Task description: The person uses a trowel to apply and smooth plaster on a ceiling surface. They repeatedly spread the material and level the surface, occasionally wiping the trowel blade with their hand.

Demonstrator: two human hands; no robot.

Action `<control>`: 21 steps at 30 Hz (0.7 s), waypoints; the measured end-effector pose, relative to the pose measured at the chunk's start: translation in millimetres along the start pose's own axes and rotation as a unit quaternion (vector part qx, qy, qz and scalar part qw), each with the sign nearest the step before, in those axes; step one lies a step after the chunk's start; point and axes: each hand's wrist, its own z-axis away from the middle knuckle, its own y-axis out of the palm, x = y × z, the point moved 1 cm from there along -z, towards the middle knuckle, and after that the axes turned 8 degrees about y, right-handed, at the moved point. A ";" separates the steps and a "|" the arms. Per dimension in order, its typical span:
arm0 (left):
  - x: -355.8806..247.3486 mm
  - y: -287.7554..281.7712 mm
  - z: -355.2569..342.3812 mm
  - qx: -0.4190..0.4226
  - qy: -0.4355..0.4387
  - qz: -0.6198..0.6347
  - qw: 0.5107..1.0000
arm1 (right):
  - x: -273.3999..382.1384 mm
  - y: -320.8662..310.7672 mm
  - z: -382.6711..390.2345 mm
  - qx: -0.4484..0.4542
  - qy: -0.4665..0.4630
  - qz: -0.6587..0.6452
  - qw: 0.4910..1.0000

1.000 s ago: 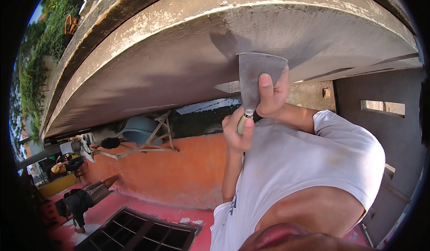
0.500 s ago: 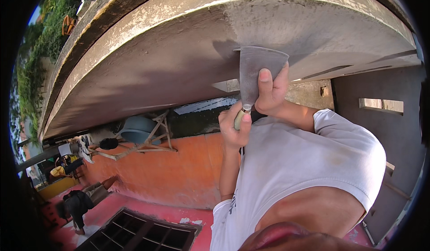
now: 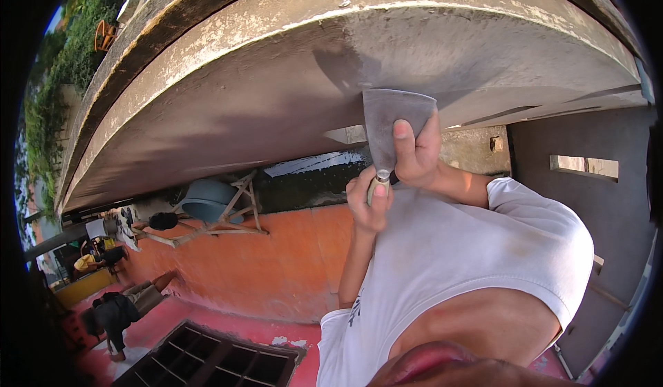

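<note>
A wide metal scraper blade (image 3: 383, 124) with a pale short handle (image 3: 378, 192) is raised against the grey curved concrete underside (image 3: 242, 111); whether its edge touches the surface is unclear. My left hand (image 3: 366, 204) is closed around the handle. My right hand (image 3: 418, 156) grips the blade, thumb flat on its face and fingers behind it. A lighter, rougher patch of concrete lies above the blade, beside the shadow of the scraper.
Below, an orange wall (image 3: 290, 263) carries a wooden frame (image 3: 238, 204) with a blue tub (image 3: 207, 199). A co-worker (image 3: 117, 314) bends by a pink wall and barred window (image 3: 207, 356); another person (image 3: 90, 263) is farther left. A grey wall (image 3: 580, 138) stands right, greenery (image 3: 69, 62) left.
The scraper rose slightly between the earlier frames and has since dropped lower and a little left, with both my hands moving along with it. My grips are unchanged.
</note>
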 end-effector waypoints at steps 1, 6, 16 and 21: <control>0.0 -0.1 0.1 -0.004 -0.002 -0.003 1.000 | 2.6 0.2 -0.2 -0.002 0.009 -0.014 1.000; -7.7 8.2 -12.4 -0.026 0.042 -0.012 0.999 | 11.4 -0.6 -12.8 -0.010 -0.008 0.004 1.000; -9.5 16.6 -8.1 -0.037 0.036 -0.019 0.998 | 12.0 -1.4 -11.8 0.009 0.043 -0.059 0.997; -6.1 16.9 -8.8 -0.034 0.044 -0.032 0.998 | 21.3 -2.8 -20.3 0.016 -0.001 -0.039 0.999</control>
